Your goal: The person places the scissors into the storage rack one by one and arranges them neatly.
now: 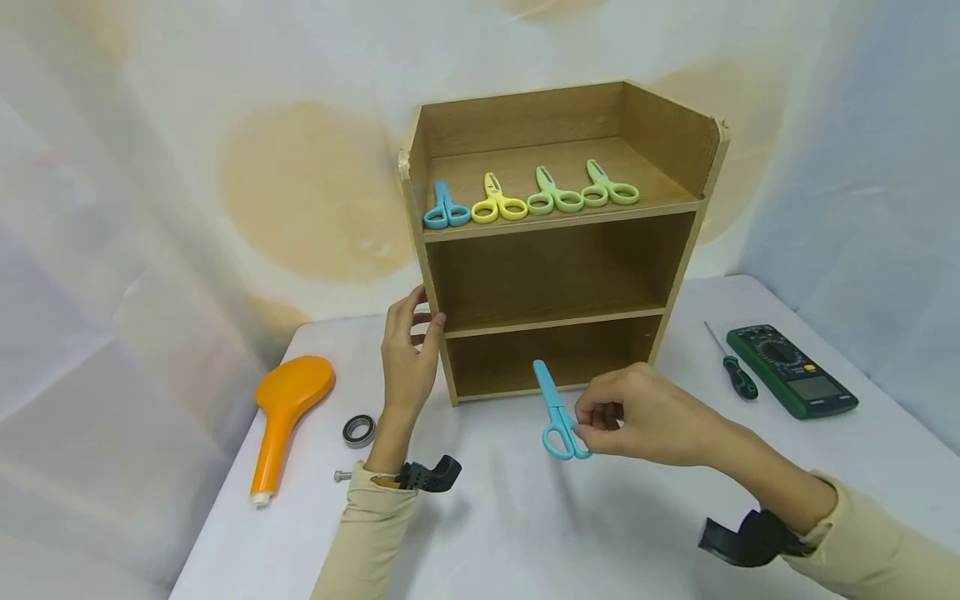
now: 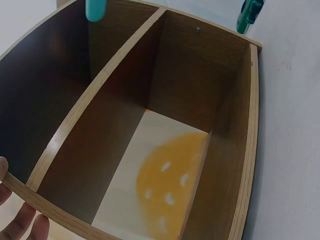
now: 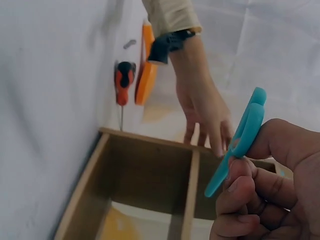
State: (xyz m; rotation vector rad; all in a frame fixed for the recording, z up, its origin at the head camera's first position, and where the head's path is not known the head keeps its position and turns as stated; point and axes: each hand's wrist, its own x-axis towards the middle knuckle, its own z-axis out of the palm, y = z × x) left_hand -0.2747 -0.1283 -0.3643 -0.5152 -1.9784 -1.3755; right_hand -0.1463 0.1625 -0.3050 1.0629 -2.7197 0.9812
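Observation:
A small wooden shelf stands upright on the white table, its top tier bearing blue scissors, yellow scissors and two green pairs. My left hand grips the shelf's left side panel, thumb at the front edge, fingers round the outside; the left wrist view shows its fingertips there. In front of the lower tiers, my right hand pinches light-blue scissors by one handle loop, blades pointing up and away. The right wrist view shows the same scissors between thumb and fingers.
To the left lie an orange paddle-shaped thing, a bearing ring and a bolt. A green-black screwdriver and a multimeter lie on the right. The right wrist view also shows a red-black screwdriver beside the shelf.

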